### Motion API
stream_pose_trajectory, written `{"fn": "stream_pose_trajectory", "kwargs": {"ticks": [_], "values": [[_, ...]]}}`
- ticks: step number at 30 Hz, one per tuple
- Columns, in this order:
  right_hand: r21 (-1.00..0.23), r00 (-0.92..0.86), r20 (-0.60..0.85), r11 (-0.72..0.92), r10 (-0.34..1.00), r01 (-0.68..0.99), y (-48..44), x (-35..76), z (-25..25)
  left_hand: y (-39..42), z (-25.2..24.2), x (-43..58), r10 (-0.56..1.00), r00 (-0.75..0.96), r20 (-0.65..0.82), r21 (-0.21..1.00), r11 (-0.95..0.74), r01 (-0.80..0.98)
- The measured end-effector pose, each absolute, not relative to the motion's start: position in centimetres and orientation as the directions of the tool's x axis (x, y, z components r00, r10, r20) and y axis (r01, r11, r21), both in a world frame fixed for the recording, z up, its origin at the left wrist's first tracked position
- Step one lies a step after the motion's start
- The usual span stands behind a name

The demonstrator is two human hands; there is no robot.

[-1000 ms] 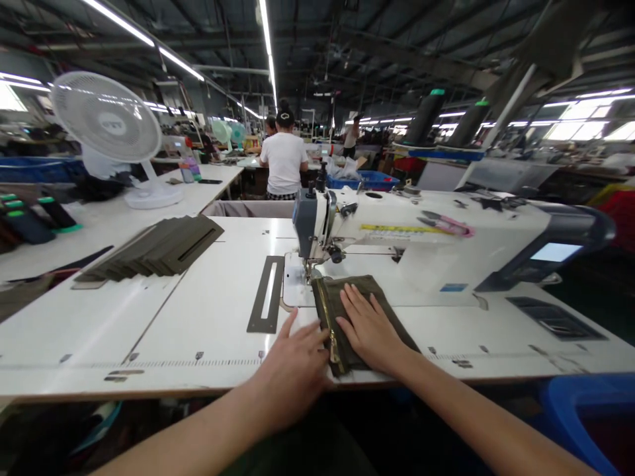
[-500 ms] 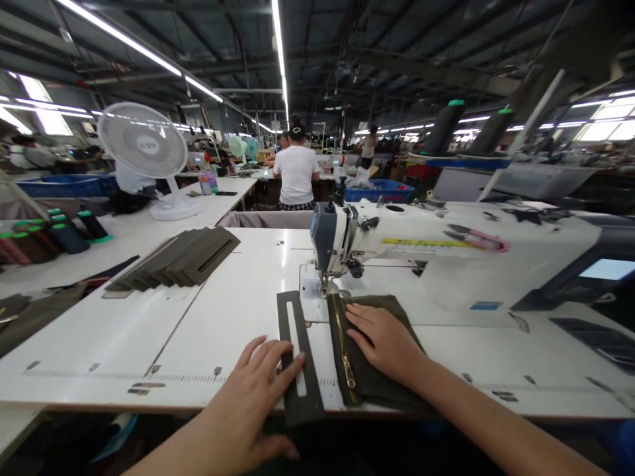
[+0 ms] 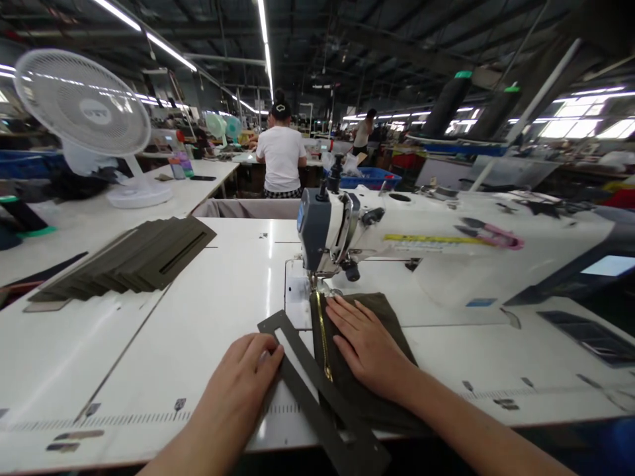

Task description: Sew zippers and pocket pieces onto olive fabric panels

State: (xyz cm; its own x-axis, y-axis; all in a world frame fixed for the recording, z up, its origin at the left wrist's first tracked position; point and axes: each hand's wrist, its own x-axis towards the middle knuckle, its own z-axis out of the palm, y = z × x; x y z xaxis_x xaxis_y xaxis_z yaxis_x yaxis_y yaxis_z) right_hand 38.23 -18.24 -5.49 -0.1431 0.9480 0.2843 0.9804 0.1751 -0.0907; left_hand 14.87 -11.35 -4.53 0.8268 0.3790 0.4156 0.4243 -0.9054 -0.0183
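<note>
My left hand [image 3: 243, 377] pinches the left edge of a dark slotted strip [image 3: 312, 410] between thumb and fingers. The strip lies slanted, its upper end near the needle plate and its lower end overlapping the front of an olive fabric piece [image 3: 391, 330] and the table edge. Flat on that fabric, fingers stretched forward, rests my right hand [image 3: 370, 350]. A gold zipper [image 3: 322, 330] runs along the fabric's left side; the strip partly covers its near end. The fabric's far edge lies at the presser foot of a white sewing machine [image 3: 436, 264].
A fanned stack of slotted strips [image 3: 133, 258] lies at the left of the white table [image 3: 223, 291]. Pink-handled snips [image 3: 491, 235] rest on the machine. A fan [image 3: 94, 119] stands back left. A person in a white shirt [image 3: 282, 155] sits ahead, facing away.
The strip has turned from nearly upright to slanted, its near end swinging right over the fabric. My left hand has shifted to its far left edge. The view has moved right and closer.
</note>
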Motion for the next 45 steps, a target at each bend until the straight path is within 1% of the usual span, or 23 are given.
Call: {"fn": "stream_pose_trajectory", "kwargs": {"ticks": [2, 6, 7, 8, 10, 13, 16, 18, 20, 23, 26, 32, 35, 38, 41, 45], "values": [[-0.103, -0.147, 0.282, 0.182, 0.948, 0.978, -18.3, 38.1, -5.6, -11.3, -4.3, 16.0, 0.389, 0.833, 0.394, -0.057, -0.894, 0.444], [-0.137, -0.152, 0.295, 0.2, 0.943, 0.97, -18.5, 38.0, -5.6, -11.0, -3.4, 17.3, 0.404, 0.869, 0.285, -0.114, -0.886, 0.449], [-0.139, -0.151, 0.292, 0.198, 0.944, 0.97, -18.5, 38.0, -5.5, -11.0, -3.3, 17.3, 0.396, 0.873, 0.286, -0.127, -0.887, 0.444], [-0.138, -0.15, 0.289, 0.196, 0.946, 0.971, -18.5, 38.0, -5.5, -10.9, -3.3, 17.0, 0.382, 0.87, 0.313, -0.141, -0.887, 0.44], [-0.141, -0.145, 0.286, 0.191, 0.947, 0.971, -18.6, 37.9, -5.5, -10.8, -3.2, 16.3, 0.346, 0.842, 0.414, -0.159, -0.883, 0.441], [-0.154, -0.142, 0.295, 0.194, 0.945, 0.969, -18.8, 37.6, -5.4, -10.8, -2.9, 15.2, 0.302, 0.769, 0.563, -0.132, -0.886, 0.444], [-0.167, -0.16, 0.292, 0.215, 0.943, 0.962, -19.1, 36.9, -5.2, -10.9, -2.5, 15.9, 0.231, 0.733, 0.64, -0.086, -0.926, 0.367], [-0.19, -0.169, 0.286, 0.229, 0.943, 0.955, -19.2, 36.5, -5.1, -10.7, -2.5, 17.3, 0.175, 0.731, 0.66, -0.091, -0.947, 0.308], [-0.216, -0.173, 0.282, 0.238, 0.944, 0.947, -19.4, 36.3, -5.1, -10.4, -2.7, 19.0, 0.159, 0.774, 0.613, -0.11, -0.953, 0.283], [-0.234, -0.181, 0.286, 0.251, 0.941, 0.939, -19.4, 36.4, -5.1, -10.2, -3.1, 20.7, 0.237, 0.869, 0.434, -0.094, -0.948, 0.305], [-0.233, -0.182, 0.3, 0.257, 0.936, 0.938, -19.4, 36.5, -5.0, -10.1, -3.2, 21.1, 0.309, 0.891, 0.333, -0.048, -0.938, 0.343], [-0.257, -0.166, 0.302, 0.248, 0.939, 0.934, -19.4, 36.7, -4.6, -9.3, -3.0, 20.8, 0.31, 0.879, 0.361, -0.011, -0.942, 0.337], [-0.276, -0.148, 0.28, 0.227, 0.949, 0.934, -19.1, 36.6, -4.6, -8.9, -3.1, 20.8, 0.283, 0.883, 0.374, -0.008, -0.951, 0.308], [-0.262, -0.13, 0.257, 0.198, 0.958, 0.945, -18.5, 36.3, -4.9, -8.7, -3.4, 20.8, 0.252, 0.882, 0.398, -0.005, -0.961, 0.276], [-0.254, -0.13, 0.239, 0.192, 0.962, 0.948, -18.0, 36.1, -5.1, -8.2, -4.0, 20.6, 0.202, 0.869, 0.452, -0.004, -0.974, 0.228], [-0.316, -0.105, 0.254, 0.185, 0.961, 0.931, -18.2, 36.1, -4.5, -7.6, -4.5, 20.2, 0.187, 0.859, 0.477, 0.0, -0.977, 0.212]]}}
